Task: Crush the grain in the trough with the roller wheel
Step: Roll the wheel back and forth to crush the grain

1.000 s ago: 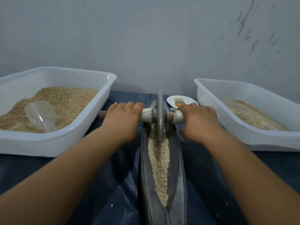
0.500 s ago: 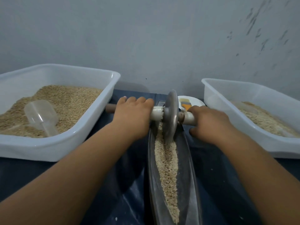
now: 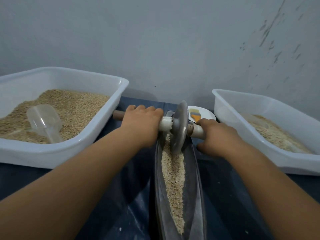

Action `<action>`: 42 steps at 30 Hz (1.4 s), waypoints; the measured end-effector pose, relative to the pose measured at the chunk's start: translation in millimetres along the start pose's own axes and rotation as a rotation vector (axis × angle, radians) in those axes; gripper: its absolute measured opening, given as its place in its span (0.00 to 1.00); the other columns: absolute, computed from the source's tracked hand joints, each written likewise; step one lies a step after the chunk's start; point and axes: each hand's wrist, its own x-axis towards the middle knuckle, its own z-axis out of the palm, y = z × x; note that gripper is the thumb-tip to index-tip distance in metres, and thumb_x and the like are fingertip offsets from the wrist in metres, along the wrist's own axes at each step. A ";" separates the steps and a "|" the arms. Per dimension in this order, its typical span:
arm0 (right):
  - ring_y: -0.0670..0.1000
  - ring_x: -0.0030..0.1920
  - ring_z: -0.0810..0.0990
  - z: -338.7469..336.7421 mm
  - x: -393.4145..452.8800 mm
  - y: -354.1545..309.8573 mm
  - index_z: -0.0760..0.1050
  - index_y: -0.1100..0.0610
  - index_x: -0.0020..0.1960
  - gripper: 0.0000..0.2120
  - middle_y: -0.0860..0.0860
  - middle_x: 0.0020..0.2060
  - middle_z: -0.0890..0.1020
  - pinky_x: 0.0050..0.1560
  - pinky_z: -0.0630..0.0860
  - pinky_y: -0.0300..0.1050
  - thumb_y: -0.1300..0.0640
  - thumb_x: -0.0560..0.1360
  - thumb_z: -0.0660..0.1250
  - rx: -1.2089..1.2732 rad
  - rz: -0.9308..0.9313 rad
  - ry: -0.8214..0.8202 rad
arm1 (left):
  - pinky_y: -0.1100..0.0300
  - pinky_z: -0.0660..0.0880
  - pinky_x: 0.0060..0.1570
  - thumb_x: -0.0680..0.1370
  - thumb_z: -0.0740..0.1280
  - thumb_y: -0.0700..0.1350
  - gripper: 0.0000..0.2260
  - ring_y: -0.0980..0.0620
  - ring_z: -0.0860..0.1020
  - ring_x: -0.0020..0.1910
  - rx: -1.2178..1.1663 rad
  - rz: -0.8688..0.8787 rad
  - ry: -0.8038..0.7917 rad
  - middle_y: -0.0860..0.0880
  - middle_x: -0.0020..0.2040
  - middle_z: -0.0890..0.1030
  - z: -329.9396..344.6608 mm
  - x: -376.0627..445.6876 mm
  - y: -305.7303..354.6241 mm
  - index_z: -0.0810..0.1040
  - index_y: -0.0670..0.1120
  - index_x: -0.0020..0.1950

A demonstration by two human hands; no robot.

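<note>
The grey metal roller wheel [image 3: 180,126] stands on edge, tilted, in the far end of the long narrow trough [image 3: 194,196], biting into pale crushed grain [image 3: 173,181]. The left hand [image 3: 142,125] and right hand [image 3: 216,135] each grip its white-sleeved axle.

- Roller wheel [image 3: 180,126]: one second ago upright and edge-on; now tilted, its flat face turned partly into view.
- Axle: formerly level across the trough [image 3: 195,187]; now slopes, lower at the right end.
- Right hand [image 3: 219,135]: sits lower than the left hand [image 3: 142,125]; earlier the two were about level.
- Grain [image 3: 173,179]: a furrow now shows just in front of the wheel.
- Camera: the view has swung left, so everything sits further right in frame.
</note>
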 end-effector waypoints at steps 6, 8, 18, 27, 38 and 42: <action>0.52 0.49 0.76 10.3 -35.7 10.4 0.67 0.43 0.60 0.24 0.45 0.48 0.74 0.43 0.62 0.44 0.46 0.67 0.70 -0.025 -0.152 0.113 | 0.48 0.59 0.68 0.72 0.64 0.44 0.18 0.47 0.70 0.58 0.087 0.075 0.207 0.52 0.55 0.70 19.6 -40.3 2.9 0.65 0.52 0.60; 0.53 0.52 0.77 6.5 -27.7 9.2 0.67 0.43 0.64 0.26 0.46 0.51 0.75 0.44 0.63 0.44 0.48 0.67 0.70 -0.032 -0.130 0.101 | 0.47 0.59 0.68 0.73 0.65 0.45 0.18 0.47 0.70 0.59 0.074 0.047 0.167 0.52 0.57 0.71 17.3 -31.2 -0.3 0.65 0.52 0.61; 0.53 0.54 0.76 6.9 -36.1 0.4 0.68 0.43 0.63 0.26 0.45 0.54 0.76 0.48 0.64 0.46 0.46 0.66 0.69 -0.091 -0.126 0.175 | 0.53 0.64 0.54 0.72 0.66 0.45 0.17 0.48 0.71 0.53 0.030 0.044 0.175 0.52 0.52 0.70 21.9 -43.8 -3.1 0.64 0.52 0.57; 0.57 0.59 0.76 3.9 7.4 2.3 0.64 0.46 0.72 0.32 0.51 0.62 0.75 0.51 0.71 0.47 0.52 0.70 0.70 0.074 0.088 -0.071 | 0.48 0.64 0.60 0.72 0.69 0.45 0.21 0.44 0.71 0.60 0.080 -0.032 -0.028 0.48 0.60 0.73 -11.1 9.0 8.7 0.67 0.50 0.63; 0.57 0.59 0.75 5.5 -5.6 3.4 0.61 0.45 0.74 0.33 0.51 0.64 0.74 0.51 0.70 0.47 0.50 0.71 0.69 0.021 0.031 -0.031 | 0.49 0.65 0.60 0.72 0.69 0.46 0.21 0.46 0.71 0.60 0.056 -0.007 0.033 0.51 0.59 0.73 2.7 5.0 1.6 0.68 0.53 0.63; 0.57 0.58 0.76 -0.5 -2.7 -2.8 0.65 0.46 0.69 0.28 0.50 0.60 0.76 0.48 0.67 0.47 0.51 0.71 0.69 -0.016 0.050 -0.015 | 0.49 0.66 0.58 0.73 0.68 0.46 0.17 0.46 0.72 0.57 0.034 -0.011 -0.037 0.50 0.57 0.74 -1.6 4.1 -1.8 0.68 0.52 0.60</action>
